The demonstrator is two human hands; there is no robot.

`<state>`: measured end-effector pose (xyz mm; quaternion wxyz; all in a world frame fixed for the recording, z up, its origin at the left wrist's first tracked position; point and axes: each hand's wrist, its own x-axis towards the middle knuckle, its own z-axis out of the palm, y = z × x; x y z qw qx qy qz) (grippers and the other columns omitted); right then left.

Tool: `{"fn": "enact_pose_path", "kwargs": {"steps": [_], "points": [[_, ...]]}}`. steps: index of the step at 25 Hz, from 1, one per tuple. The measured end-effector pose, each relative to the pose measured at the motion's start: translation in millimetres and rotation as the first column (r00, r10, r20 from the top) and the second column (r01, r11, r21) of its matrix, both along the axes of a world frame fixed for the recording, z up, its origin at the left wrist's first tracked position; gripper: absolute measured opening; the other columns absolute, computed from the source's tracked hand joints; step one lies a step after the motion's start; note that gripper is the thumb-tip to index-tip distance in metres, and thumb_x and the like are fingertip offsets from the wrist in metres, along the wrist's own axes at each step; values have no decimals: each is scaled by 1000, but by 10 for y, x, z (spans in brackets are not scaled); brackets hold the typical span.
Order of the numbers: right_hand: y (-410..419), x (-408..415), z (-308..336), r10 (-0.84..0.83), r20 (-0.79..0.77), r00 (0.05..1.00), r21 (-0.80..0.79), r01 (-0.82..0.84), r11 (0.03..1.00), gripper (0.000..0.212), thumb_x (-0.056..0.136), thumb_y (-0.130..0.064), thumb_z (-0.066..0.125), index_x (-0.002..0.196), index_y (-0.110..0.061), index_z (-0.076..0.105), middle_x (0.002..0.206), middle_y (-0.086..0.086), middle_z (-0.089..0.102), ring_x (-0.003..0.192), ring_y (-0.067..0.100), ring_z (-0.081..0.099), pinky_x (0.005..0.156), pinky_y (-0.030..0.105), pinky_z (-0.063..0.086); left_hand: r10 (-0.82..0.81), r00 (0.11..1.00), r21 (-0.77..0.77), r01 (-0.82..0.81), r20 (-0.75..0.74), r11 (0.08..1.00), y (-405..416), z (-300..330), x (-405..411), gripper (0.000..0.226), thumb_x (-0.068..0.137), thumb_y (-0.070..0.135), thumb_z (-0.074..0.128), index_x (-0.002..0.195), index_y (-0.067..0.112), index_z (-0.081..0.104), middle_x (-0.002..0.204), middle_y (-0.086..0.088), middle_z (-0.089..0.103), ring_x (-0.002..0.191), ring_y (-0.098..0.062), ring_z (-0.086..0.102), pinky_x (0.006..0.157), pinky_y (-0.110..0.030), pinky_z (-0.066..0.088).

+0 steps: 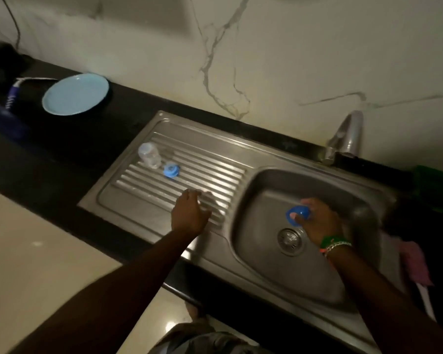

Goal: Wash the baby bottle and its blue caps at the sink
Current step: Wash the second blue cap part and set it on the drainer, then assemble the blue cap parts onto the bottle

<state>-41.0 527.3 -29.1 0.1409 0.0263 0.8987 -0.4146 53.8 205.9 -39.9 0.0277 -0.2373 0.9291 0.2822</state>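
While a blue plastic cap (298,213) is gripped over the steel basin (266,264) by the right hand (317,221), the open-fingered left hand (189,213) is stretched across the ridged drainer's front edge; the tap (348,134) probably needs opening next.

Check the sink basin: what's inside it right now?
Inside the sink basin: the round drain strainer on the floor, and above it the right hand gripping a blue cap. No standing water shows. The basin floor under the hand and forearm is covered.
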Motion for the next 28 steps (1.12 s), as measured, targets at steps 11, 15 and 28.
{"fn": "enact_pose_path", "kwargs": {"steps": [11,15,28], "points": [[-2957,-225,-119,331,-192,924,41,-329,943,48,80,-10,79,124,-21,62,121,3,66,113,22,62,96,40,55,5,1000,-141,-7,-13,990,-2053,-505,286,88,97,72,40,163,21,11,172,-5,8,158,-23,7,126,-47,6],[-3301,-328,-210,422,-157,893,190,-392,900,45,79,-13,79,121,-17,63,119,5,66,113,25,61,94,44,55,-13,999,-175,22,53,984,-2083,-620,272,87,99,74,19,163,20,-3,172,-5,-3,158,-20,-7,127,-46,0],[-3652,-464,-132,560,-347,752,412,-414,812,47,75,-35,81,119,-32,66,118,-9,63,112,20,51,88,42,47,219,929,75,-206,-298,976,-2284,-357,-177,82,91,63,62,152,18,32,156,-11,36,144,-31,35,117,-55,31]]}}
